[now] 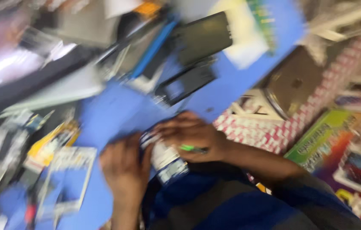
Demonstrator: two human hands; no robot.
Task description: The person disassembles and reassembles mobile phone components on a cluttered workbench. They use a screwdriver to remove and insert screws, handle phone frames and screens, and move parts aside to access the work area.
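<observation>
Device, small and blue-and-white (pixel 166 161), sits between both hands, close to the person's body and over the near edge of the blue mat (pixel 116 110). The frame is badly blurred, so what kind of device it is cannot be told. The left hand (pixel 125 170) wraps its lower end from the side; the right hand (pixel 191 136) closes over its top, and a thin green tool (pixel 193 149) lies along the fingers of that hand, seemingly pinched there. Both hands look clenched on the device, though the exact finger placement is lost in the blur.

To handle it well, I judge the left hand should keep a firm, still grip while the right does the fine work, with the green tool kept from slipping.

Further out on the mat lie a dark flat tablet (pixel 204 38) and a dark phone (pixel 184 83). A yellow packet (pixel 52 142) lies left, a checked red-and-white cloth (pixel 274 132) right, with a green box (pixel 321 136) beyond it.
</observation>
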